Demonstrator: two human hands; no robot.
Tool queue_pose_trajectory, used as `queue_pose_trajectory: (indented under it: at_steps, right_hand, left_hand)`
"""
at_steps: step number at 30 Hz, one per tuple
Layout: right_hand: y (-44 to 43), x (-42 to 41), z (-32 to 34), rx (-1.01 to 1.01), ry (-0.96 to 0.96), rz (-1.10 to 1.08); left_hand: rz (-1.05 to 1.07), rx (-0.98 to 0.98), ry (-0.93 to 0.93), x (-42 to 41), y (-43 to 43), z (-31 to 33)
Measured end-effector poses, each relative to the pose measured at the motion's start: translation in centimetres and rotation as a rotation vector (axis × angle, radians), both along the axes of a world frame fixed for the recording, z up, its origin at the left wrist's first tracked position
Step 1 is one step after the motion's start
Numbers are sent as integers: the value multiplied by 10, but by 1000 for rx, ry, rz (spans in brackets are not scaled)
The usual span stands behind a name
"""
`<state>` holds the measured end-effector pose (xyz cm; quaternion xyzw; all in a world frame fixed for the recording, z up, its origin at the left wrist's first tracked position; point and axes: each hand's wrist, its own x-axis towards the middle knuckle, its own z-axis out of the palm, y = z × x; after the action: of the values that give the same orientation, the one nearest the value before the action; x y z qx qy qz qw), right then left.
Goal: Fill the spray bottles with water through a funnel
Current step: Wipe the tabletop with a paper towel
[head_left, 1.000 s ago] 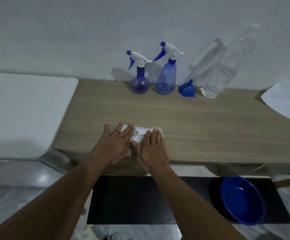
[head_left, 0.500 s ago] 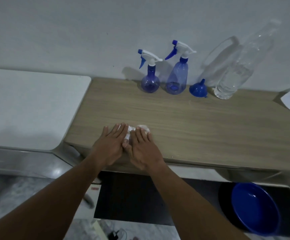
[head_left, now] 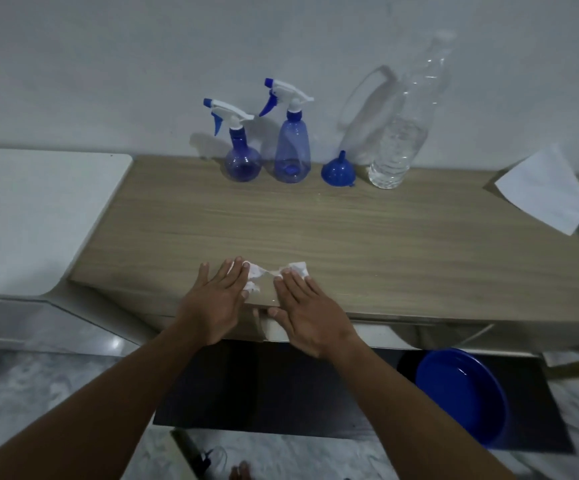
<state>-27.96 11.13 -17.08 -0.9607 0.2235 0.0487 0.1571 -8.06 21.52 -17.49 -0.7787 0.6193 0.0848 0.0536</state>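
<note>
The wood-grain table (head_left: 350,237) keeps the blue plastic spray bottles (head_left: 292,150) and blue funnel (head_left: 338,171) at its far edge. The left hand (head_left: 211,303) and right hand (head_left: 310,318), fingers straight, press crumpled white tissue (head_left: 256,270) at the near edge, likely drying it.

bare tabletop (head_left: 367,230) midway, bottles (head_left: 291,147) behind

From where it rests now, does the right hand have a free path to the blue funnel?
Probably yes: the right hand lies flat on a tissue at the near edge of the table, and only bare wood separates it from the blue funnel at the wall.
</note>
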Motion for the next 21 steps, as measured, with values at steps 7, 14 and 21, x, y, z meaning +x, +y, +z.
queue_pose_trajectory:
  at_steps: [7, 14, 21]
  right_hand:
    - [-49, -94, 6, -21, 51, -59]
    - [-81, -146, 4, 3, 42, -174]
    - [-115, -205, 6, -4, 57, -280]
  left_hand:
    - [-3, -5, -28, -77, -46, 0]
    - [-3, -28, 27, -160, -98, 1]
    - [11, -34, 86, -212, -137, 4]
